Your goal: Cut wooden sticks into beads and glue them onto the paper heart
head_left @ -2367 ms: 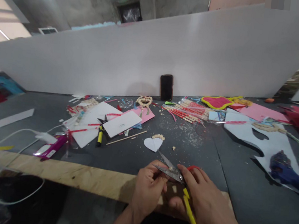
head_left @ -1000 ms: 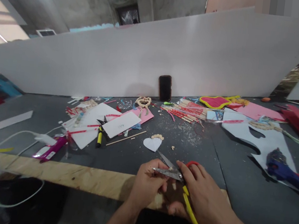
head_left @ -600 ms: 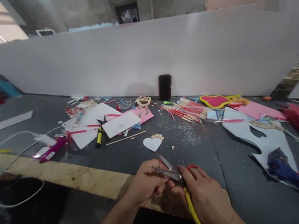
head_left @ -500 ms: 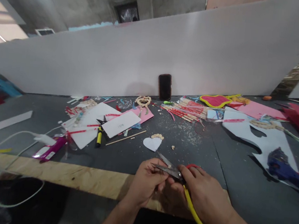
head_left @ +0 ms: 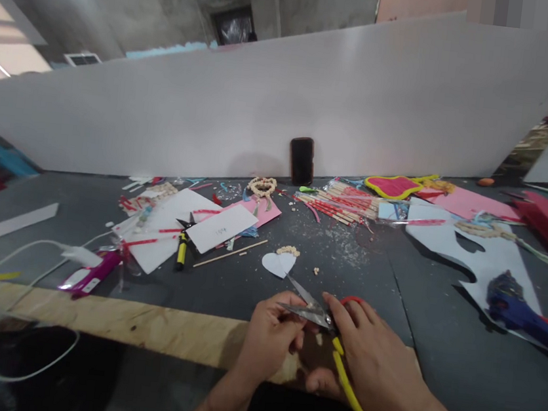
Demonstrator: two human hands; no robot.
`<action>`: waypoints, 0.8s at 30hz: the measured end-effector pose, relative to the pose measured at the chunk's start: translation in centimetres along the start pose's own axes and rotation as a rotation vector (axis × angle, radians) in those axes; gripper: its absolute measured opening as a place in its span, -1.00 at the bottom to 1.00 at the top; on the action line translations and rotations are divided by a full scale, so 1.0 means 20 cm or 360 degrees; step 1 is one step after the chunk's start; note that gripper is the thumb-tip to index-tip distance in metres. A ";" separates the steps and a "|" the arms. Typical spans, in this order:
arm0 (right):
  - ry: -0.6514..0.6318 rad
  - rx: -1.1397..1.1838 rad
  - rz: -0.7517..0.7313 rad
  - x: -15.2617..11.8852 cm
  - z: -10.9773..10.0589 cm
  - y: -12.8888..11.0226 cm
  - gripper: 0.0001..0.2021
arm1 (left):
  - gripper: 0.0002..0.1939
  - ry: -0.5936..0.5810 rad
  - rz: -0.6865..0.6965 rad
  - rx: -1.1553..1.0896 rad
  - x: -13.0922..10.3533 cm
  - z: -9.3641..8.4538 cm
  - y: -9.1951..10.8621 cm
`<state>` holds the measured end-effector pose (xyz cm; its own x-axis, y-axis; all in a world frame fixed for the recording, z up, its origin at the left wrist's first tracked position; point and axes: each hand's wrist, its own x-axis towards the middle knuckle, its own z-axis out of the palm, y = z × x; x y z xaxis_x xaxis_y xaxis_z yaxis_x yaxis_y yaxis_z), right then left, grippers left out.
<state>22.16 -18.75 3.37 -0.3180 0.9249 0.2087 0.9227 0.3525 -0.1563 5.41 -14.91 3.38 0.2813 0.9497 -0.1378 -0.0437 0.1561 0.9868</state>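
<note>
My right hand (head_left: 376, 352) is wrapped round a pair of scissors (head_left: 310, 313) with yellow and red handles, its thumb stretched away below. The scissor blades stand apart and point left, over the fingers of my left hand (head_left: 271, 337). That hand is closed in a pinch; whatever it holds is too small and hidden to name. A small pale bit (head_left: 320, 339) shows just under the scissors' pivot. Beyond the blade tips lies a white paper heart (head_left: 277, 264), with a cluster of small beige pieces (head_left: 289, 251) along its upper right edge. Two or so similar beige bits (head_left: 316, 271) lie to its right.
A phone (head_left: 302, 160) leans on the white partition (head_left: 205, 112). Yellow-handled pliers (head_left: 182, 251), white card (head_left: 222, 227), a thin stick (head_left: 229, 254) and a purple power strip (head_left: 93, 272) are at left. Red-wrapped sticks (head_left: 343, 203) and a blue glue gun (head_left: 520, 306) lie at right.
My right thumb has swung down and away from the left fingers, and the scissor handles have shifted slightly. My left hand stays nearly in place. The paper heart has not moved.
</note>
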 end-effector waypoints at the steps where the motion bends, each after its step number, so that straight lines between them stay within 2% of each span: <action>1: 0.0014 0.0005 -0.0011 0.00 0.00 0.00 -0.31 | -0.91 -0.0040 -0.0033 -0.0068 0.00 -0.01 0.00; 4: 0.0061 0.0022 -0.0057 0.00 -0.02 -0.01 -0.16 | -0.83 -0.0194 -0.0177 -0.0313 0.01 -0.03 0.00; 7: 0.0102 -0.0006 -0.0079 0.00 -0.04 -0.02 -0.14 | -0.74 -0.0427 -0.0358 -0.0513 0.03 -0.06 0.01; 9: 0.0104 -0.0032 -0.0094 -0.01 -0.04 -0.03 -0.19 | -0.72 -0.0539 -0.0413 -0.0589 0.03 -0.08 0.01; 12: 0.0085 -0.0074 -0.0090 -0.02 -0.03 -0.03 -0.39 | -0.73 -0.0582 -0.0420 -0.0600 0.04 -0.09 0.00; 14: 0.0063 -0.0100 -0.0062 -0.03 -0.02 -0.03 -0.54 | -0.74 -0.0534 -0.0444 -0.0540 0.03 -0.08 0.00; 17: -0.0047 -0.0092 0.0003 -0.02 -0.01 -0.02 -0.68 | -0.77 -0.0339 -0.0391 -0.0376 0.02 -0.05 0.00; 21: -0.0175 -0.0035 0.0115 0.01 -0.02 0.00 -0.72 | -0.79 -0.0035 -0.0065 0.0059 0.00 0.00 0.02; 24: -0.0171 0.0028 0.0119 0.03 -0.04 0.00 -0.72 | -0.78 0.0074 0.0085 0.0265 -0.01 0.02 0.02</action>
<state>22.10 -18.30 4.18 -0.2710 0.9582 0.0916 0.9410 0.2837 -0.1846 5.77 -15.09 3.90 0.2379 0.9676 -0.0850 0.1033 0.0619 0.9927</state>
